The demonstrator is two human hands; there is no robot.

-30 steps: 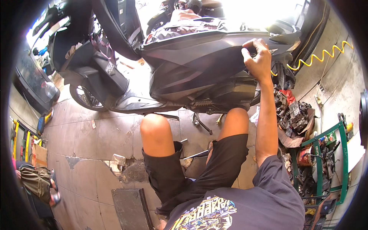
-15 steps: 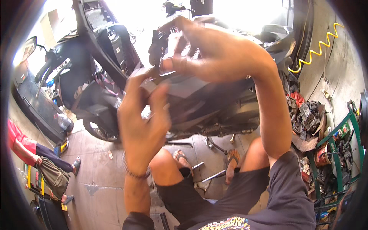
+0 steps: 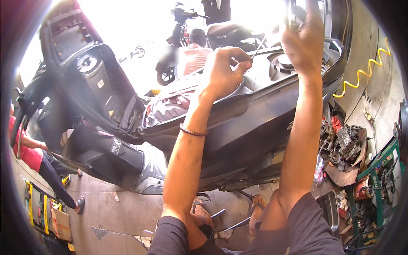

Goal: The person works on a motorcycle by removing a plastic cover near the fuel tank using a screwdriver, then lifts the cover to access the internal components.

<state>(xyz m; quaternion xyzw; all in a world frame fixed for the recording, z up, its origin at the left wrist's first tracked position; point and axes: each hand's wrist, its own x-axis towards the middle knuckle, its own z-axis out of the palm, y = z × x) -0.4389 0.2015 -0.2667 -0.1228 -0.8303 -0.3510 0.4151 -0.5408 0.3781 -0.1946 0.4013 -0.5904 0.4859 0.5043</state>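
A black scooter (image 3: 238, 127) stands across in front of me with its seat (image 3: 72, 38) tipped up at the left. My left hand (image 3: 227, 70) is above the open storage bay, thumb and fingers closed on a thin metal rod (image 3: 259, 46) that slants up to the right. Under that hand lies crumpled grey and pinkish cloth (image 3: 172, 102) in the bay. My right hand (image 3: 302, 44) is raised over the scooter's rear, near a round cap (image 3: 284, 62). Its fingers point up into bright glare and are blurred, so what they hold, if anything, is unclear.
Engine parts (image 3: 344, 142) lie on cardboard at the right, beside a green metal rack (image 3: 376, 187). A yellow coiled hose (image 3: 363, 76) hangs on the wall. A person in a red shirt (image 3: 32, 148) is at the left; another person (image 3: 195, 55) sits beyond the scooter. Metal tools (image 3: 236, 224) lie between my feet.
My hands, close together before, have moved apart and forward over the scooter. The left now reaches above the storage bay; the right has risen toward the rear. My view has shifted, showing the open bay.
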